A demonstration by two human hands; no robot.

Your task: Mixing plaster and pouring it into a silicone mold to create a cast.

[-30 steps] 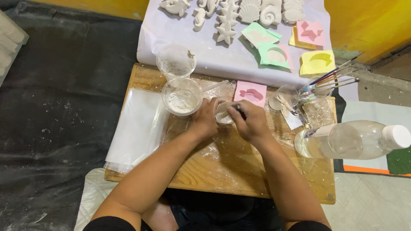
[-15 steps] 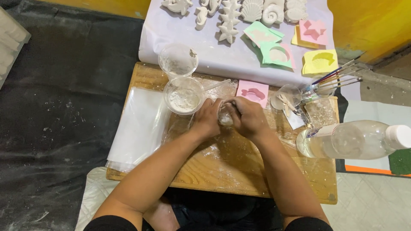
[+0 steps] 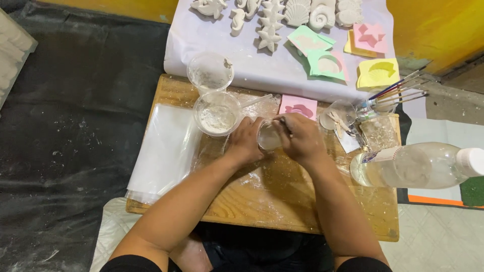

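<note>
Clear plastic cup is being gripped by the left hand at mid-board, steadying it while a thin stick is being pinched in the right hand over its mouth. Both hands are being kept together, forearms converging. A powder cup is being kept just left, the pink mould just behind

Single head-worn view, looking steeply down from above the person's own forearms onto the low wooden table, close enough that both hands sit mid-frame. Facing away from the body toward a yellow wall, probably from a seated position.
</note>
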